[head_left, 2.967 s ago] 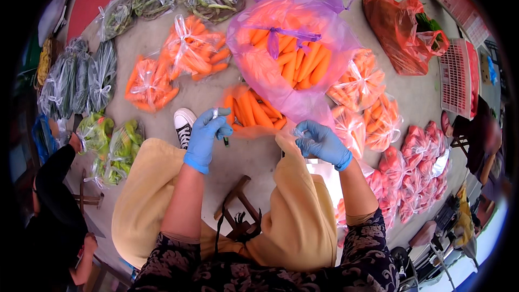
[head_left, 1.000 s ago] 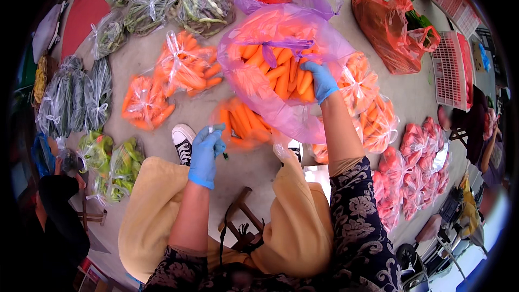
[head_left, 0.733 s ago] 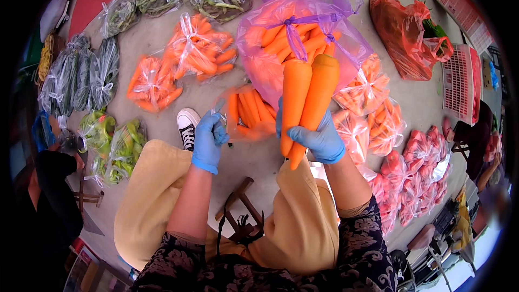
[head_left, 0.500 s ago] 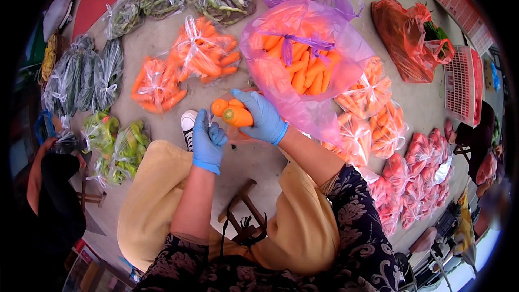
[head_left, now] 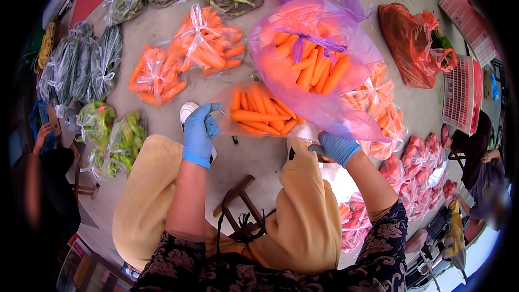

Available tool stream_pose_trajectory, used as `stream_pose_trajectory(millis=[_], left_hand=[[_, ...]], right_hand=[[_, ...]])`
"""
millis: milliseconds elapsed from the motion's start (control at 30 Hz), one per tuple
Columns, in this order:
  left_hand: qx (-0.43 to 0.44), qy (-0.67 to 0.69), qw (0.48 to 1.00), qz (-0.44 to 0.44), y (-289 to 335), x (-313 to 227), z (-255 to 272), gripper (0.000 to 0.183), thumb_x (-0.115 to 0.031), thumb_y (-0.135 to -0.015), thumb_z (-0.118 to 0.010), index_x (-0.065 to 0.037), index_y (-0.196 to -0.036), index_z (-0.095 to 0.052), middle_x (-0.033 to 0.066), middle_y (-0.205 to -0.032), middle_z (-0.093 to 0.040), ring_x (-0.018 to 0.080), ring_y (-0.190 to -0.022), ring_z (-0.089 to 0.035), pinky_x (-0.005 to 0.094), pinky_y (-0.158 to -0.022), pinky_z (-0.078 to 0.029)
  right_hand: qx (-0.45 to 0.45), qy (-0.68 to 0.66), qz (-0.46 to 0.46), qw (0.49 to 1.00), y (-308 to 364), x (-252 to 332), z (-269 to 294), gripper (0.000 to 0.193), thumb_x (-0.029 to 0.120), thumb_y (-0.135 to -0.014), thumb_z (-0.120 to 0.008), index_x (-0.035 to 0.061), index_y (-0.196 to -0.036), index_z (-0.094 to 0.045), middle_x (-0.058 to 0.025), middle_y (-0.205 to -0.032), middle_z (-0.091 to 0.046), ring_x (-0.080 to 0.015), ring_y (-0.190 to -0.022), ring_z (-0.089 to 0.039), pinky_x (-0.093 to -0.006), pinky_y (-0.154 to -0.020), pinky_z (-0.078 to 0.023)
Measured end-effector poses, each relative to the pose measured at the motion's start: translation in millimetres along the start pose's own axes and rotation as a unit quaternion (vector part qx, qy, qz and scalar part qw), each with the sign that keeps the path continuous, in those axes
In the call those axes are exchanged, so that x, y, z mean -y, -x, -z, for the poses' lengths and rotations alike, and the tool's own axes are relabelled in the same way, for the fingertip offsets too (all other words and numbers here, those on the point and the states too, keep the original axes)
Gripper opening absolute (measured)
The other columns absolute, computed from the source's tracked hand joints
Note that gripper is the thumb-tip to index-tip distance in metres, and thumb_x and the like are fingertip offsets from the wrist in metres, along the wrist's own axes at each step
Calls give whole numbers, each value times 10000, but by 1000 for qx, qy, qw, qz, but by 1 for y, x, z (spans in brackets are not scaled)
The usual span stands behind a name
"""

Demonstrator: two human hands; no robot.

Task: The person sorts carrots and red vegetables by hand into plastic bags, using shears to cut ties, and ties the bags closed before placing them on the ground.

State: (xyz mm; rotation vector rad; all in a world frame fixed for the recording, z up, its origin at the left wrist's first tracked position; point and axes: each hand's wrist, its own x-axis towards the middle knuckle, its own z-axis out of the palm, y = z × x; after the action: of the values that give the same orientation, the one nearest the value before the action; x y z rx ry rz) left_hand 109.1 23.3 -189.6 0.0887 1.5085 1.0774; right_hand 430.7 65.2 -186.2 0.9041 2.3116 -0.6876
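My left hand [head_left: 199, 135], in a blue glove, pinches the left edge of a clear plastic bag [head_left: 224, 124]. Orange carrots [head_left: 262, 114] lie bunched inside that bag, in front of my knees. At the bag's right side is my gloved right hand [head_left: 339, 148], its fingers curled and its thumb pointing left. It is close to the lower edge of a large purple bag [head_left: 346, 116]; what its fingers hold is hidden. Many loose carrots [head_left: 319, 67] show through the purple bag's open top.
Tied bags of carrots [head_left: 203, 43] lie ahead, others to the right. Bagged green peppers [head_left: 127, 140] and dark green vegetables [head_left: 67, 73] are at left, bagged red produce [head_left: 416, 173] at right. A red bag [head_left: 411, 43] stands beside a crate [head_left: 459, 94]. A stool [head_left: 238, 200] is between my legs.
The carrots my right hand held are no longer in it. That hand has moved right and nearer to me. The clear bag now lies spread out with carrots visible in it.
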Motion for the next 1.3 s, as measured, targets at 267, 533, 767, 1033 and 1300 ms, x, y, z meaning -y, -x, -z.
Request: stream_pose_trajectory(millis=[267,533,767,1033,1300], left_hand=[[-53,-1,993,-107,12,-48,20,186,-160,-831,-521,8,-794,-592,-39,-490,-379,39,-415,-315,195,-390,-232],[-144,-70,981,-109,-1,-43,64,214,-189,-843,-509,1,-792,-594,-21,-500,-411,52,-420,-339,198,-412,-277],[-60,46,993,-86,-13,-31,78,253,-180,-846,-433,26,-843,-579,-10,-495,-400,66,-436,-362,201,-417,-289],[206,136,945,212,-54,-68,94,345,-92,-830,-464,-5,-1163,-450,228,-1214,-455,72,-556,-528,186,-559,-469],[352,-189,872,283,-45,-110,107,511,-270,-836,-559,-48,-1262,-385,159,-1167,-510,112,-785,-599,224,-681,-498]], right_hand=[[-307,50,315,897,5,59,51,137,164,-642,-603,116,-555,-508,-36,-479,-386,-183,-450,-383,-305,-454,-296],[-261,16,-82,962,-83,98,31,158,154,-741,-562,50,-623,-548,-96,-611,-544,-218,-519,-534,-334,-437,-400],[-270,199,-87,938,-112,55,-26,156,103,-729,-543,12,-820,-632,-125,-751,-587,-258,-623,-584,-315,-573,-455],[-31,-882,-8,471,-107,58,-6,183,181,-843,-488,29,-857,-587,-63,-789,-548,-191,-779,-526,-341,-717,-424],[-130,-759,159,618,-101,100,74,187,102,-864,-429,25,-977,-558,-46,-834,-579,-112,-736,-500,-243,-699,-419]])
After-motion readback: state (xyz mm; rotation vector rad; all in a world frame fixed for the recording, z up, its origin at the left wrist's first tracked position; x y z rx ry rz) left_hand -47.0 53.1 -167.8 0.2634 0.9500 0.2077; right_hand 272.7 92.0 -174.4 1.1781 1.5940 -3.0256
